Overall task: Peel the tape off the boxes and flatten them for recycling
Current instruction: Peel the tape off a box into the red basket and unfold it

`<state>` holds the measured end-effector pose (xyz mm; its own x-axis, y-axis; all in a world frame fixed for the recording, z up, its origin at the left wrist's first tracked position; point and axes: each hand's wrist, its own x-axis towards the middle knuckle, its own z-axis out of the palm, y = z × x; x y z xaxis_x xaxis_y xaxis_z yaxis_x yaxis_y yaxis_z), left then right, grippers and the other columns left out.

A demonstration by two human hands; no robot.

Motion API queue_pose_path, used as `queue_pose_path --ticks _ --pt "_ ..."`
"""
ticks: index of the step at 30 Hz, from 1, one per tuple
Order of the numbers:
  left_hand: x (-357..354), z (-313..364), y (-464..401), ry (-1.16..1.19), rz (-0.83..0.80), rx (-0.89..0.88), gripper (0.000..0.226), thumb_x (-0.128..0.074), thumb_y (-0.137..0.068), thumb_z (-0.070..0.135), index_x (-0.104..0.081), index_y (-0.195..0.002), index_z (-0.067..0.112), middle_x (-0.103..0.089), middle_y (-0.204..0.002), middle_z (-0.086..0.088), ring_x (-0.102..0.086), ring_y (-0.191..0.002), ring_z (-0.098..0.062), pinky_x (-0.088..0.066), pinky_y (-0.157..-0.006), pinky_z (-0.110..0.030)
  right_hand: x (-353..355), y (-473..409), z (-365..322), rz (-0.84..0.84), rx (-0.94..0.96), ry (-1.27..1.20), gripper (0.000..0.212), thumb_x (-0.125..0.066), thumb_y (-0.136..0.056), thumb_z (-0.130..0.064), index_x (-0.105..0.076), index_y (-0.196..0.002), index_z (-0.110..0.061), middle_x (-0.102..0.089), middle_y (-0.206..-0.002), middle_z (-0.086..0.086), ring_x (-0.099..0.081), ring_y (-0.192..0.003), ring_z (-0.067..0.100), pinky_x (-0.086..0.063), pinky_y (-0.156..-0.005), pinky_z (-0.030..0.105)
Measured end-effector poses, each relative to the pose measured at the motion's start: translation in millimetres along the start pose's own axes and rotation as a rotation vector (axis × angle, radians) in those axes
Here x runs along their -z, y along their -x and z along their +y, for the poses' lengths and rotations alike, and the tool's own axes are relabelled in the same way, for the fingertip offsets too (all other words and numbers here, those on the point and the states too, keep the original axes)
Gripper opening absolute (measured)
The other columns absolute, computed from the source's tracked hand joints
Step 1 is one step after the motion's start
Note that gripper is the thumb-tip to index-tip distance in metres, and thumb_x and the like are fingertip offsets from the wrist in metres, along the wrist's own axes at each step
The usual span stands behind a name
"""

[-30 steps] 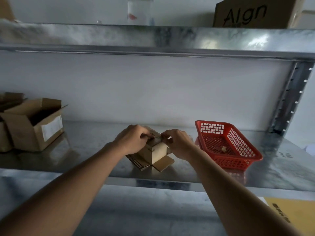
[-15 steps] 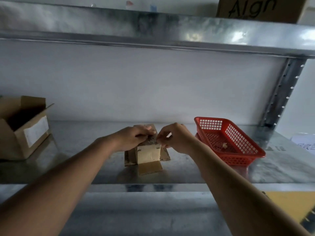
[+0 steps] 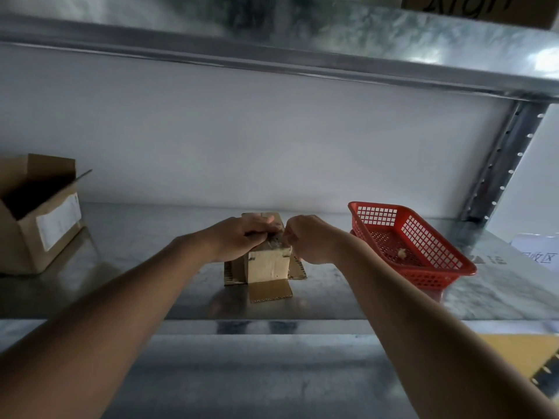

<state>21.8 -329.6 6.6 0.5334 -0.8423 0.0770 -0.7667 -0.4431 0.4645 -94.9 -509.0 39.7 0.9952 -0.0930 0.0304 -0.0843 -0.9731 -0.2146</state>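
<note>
The metal shelf [image 3: 332,300] holds everything. A big open box [image 3: 39,234] sits far left of the small box [image 3: 267,261] (its flaps lie flat on the shelf). A red basket [image 3: 423,261] sits to its right. The left hand [image 3: 242,237] lies on top of the small box, fingers flat. The right hand [image 3: 308,240] pinches at its top right corner; what it holds is too small to tell.

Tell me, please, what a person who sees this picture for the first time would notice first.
Probably the two hands at the middle of the metal shelf: the left hand rests on top of a small box, and the right hand pinches at its top right edge, seemingly at the tape. Next comes the red basket to the right, then the open box at the far left.
</note>
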Motion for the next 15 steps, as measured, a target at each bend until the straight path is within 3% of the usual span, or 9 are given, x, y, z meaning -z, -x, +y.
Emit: queue_pose_path --ticks 7,11,15 --pt "0.8 -3.1 -4.7 0.007 0.000 0.018 0.040 -0.040 -0.111 0.038 -0.048 -0.147 0.053 -0.022 -0.166 0.025 -0.016 -0.156 -0.007 -0.017 -0.128 -0.042 -14.9 8.3 6.6 0.073 0.064 0.030 0.012 -0.046 -0.103 -0.003 -0.054 -0.105 -0.011 -0.054 -0.101 0.002 -0.055 -0.089 0.017 -0.043 -0.065 0.023" --pt "0.8 -2.6 -6.1 0.053 -0.004 0.022 0.039 -0.044 -0.110 0.034 -0.050 -0.144 0.052 -0.024 -0.165 0.026 -0.016 -0.156 -0.005 -0.015 -0.129 -0.041 -16.1 16.3 6.2 0.151 0.150 0.095 0.021 -0.050 -0.099 0.003 -0.048 -0.099 -0.018 -0.045 -0.090 -0.007 -0.051 -0.075 0.011 -0.035 -0.059 0.022" --pt "2.2 -1.9 -5.7 0.038 -0.017 0.009 0.043 -0.044 -0.110 0.031 -0.046 -0.149 0.050 -0.023 -0.166 0.023 -0.016 -0.156 -0.006 -0.012 -0.129 -0.038 -18.4 18.7 6.7 0.225 0.230 0.169 0.021 -0.051 -0.099 0.002 -0.055 -0.112 -0.014 -0.050 -0.101 -0.003 -0.047 -0.068 0.006 -0.030 -0.054 0.020"
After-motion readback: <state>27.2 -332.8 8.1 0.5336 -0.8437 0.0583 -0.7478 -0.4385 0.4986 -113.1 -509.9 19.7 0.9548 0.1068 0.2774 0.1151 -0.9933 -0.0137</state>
